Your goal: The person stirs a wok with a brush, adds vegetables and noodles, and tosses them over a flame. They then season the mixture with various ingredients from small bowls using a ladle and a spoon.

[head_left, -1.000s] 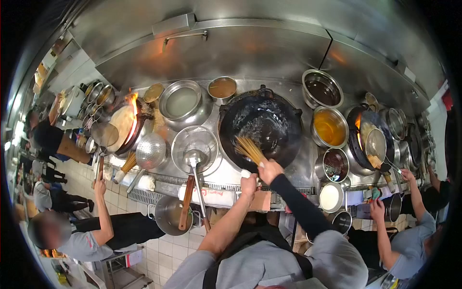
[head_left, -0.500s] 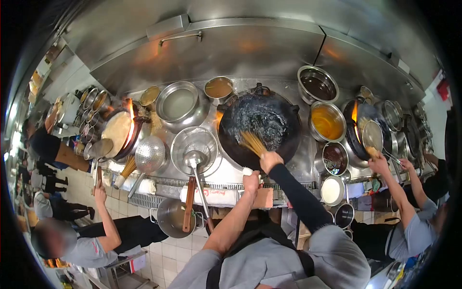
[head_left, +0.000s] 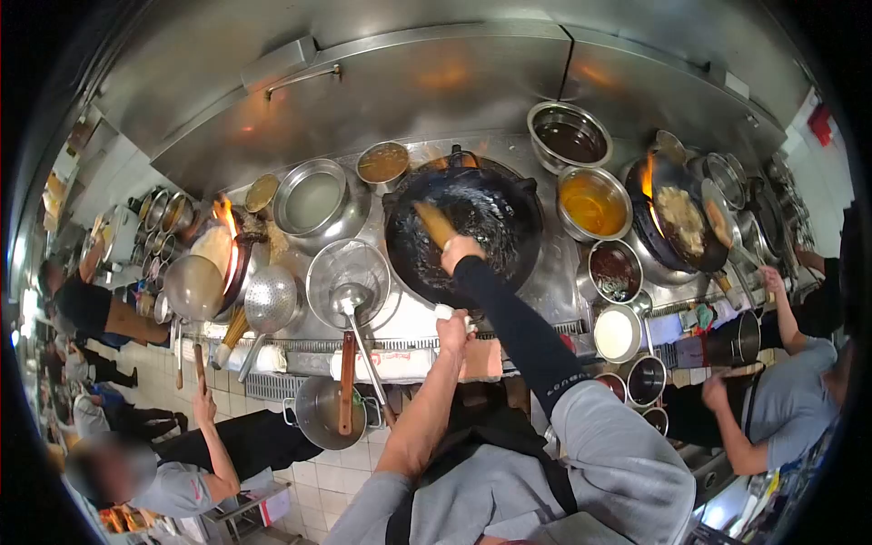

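Observation:
My right hand (head_left: 464, 252) is closed round a bamboo wok brush (head_left: 436, 223), its bristles against the inner left side of a large black wok (head_left: 513, 250). Streaks of water and foam shine on the wok's inside. At the near rim, my left hand (head_left: 455, 331) is closed on a folded white cloth (head_left: 444, 312); whether a wok handle lies inside it is hidden. Left of that hand, a ladle (head_left: 350, 298) rests in a wire strainer (head_left: 318, 289) on the steel counter.
Flames rise beside a neighbouring wok (head_left: 677, 222) holding food on the right, and beside another pan (head_left: 211, 247) on the left. Co-workers stand on both sides. Pots of yellow liquid (head_left: 595, 203) and dark sauce (head_left: 614, 272) flank my wok. A stock pot (head_left: 329, 411) sits below the counter edge.
The brush has swept up along the wok's left side, and less foamy water shows. The right-hand co-worker's near hand has dropped away from the stove; food now lies in that wok.

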`<state>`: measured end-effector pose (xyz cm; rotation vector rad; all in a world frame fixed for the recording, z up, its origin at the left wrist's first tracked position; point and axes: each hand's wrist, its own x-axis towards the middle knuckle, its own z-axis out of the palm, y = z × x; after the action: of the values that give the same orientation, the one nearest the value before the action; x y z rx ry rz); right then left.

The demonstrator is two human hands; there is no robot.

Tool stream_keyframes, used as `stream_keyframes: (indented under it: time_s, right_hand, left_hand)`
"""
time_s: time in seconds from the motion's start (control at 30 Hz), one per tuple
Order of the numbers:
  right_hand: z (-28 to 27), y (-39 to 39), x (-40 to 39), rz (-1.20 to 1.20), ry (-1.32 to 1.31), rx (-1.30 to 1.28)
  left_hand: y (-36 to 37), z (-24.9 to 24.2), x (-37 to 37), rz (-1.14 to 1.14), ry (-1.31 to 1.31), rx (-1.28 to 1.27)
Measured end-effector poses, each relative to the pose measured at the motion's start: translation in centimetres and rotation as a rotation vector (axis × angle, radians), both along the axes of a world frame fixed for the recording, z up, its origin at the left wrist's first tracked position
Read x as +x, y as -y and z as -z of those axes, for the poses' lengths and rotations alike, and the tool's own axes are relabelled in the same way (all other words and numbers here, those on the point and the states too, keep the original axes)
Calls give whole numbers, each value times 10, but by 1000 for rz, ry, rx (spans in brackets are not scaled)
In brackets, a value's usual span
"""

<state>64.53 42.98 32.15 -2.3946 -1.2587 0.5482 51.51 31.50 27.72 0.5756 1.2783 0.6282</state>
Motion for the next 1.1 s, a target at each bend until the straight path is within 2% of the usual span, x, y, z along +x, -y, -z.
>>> stream_keyframes:
  time_s: [0.03, 0.07, 0.1, 0.13, 0.2, 0.23, 0.27, 0.37, 0.43, 0.5, 0.57, 0.6, 0.63, 0.7, 0.77, 0.8, 0.9, 0.93, 1.03, 1.1]
  right_hand:
    - [11, 13, -10, -123, -1, 21]
    - [-11, 43, -20, -177, -7, 24]
    - [-9, 66, -18, -357, 28, 79]
    - [-14, 97, -11, -412, 13, 113]
    - [-76, 162, 18, -605, 28, 58]
    - [-83, 184, 40, -644, 83, 35]
    - [-103, 206, 63, -664, 128, -80]
    - [-160, 273, 107, -325, 92, -26]
    - [-140, 313, 132, -215, 61, 268]
    - [-104, 353, 144, -87, 117, 370]
    - [-99, 381, 123, 432, -593, 206]
    - [-49, 399, 123, 459, -722, 378]
    - [-23, 409, 116, 530, -883, 424]
    - [-14, 416, 97, 712, -1107, 471]
    - [-20, 415, 91, 708, -1325, 451]
    - [-23, 411, 90, 700, -1432, 441]
    - [-9, 382, 90, 567, -1521, 475]
    - [-7, 369, 93, 597, -1636, 496]
    - [37, 325, 99, 774, -1914, 554]
    - [39, 302, 101, 670, -2078, 626]
  left_hand:
    - [1, 3, -5, -24, 9, 12]
    - [3, 5, -10, -48, 20, 22]
    - [1, 7, -16, -74, 34, 33]
    - [-2, 28, -26, -80, 86, 27]
    - [3, 7, -44, -77, 113, 63]
    - [8, -2, -49, -120, 80, 103]
    - [9, 2, -60, -23, 113, 137]
    - [21, -23, -71, -1, 30, 195]
    - [23, -40, -79, 62, 18, 243]
    - [22, -52, -81, 31, -78, 277]
    - [13, -64, -85, 102, -158, 286]
    - [15, -91, -80, 105, -213, 299]
    - [17, -117, -74, 108, -269, 314]
    - [5, -120, -78, 150, -299, 303]
    - [8, -144, -66, 150, -362, 371]
    - [19, -173, -52, 138, -408, 422]
    - [7, -132, -52, 150, -476, 831]
    - [25, -177, -35, 185, -547, 745]
    - [38, -198, -14, 166, -652, 955]
    - [47, -205, -4, 171, -681, 989]
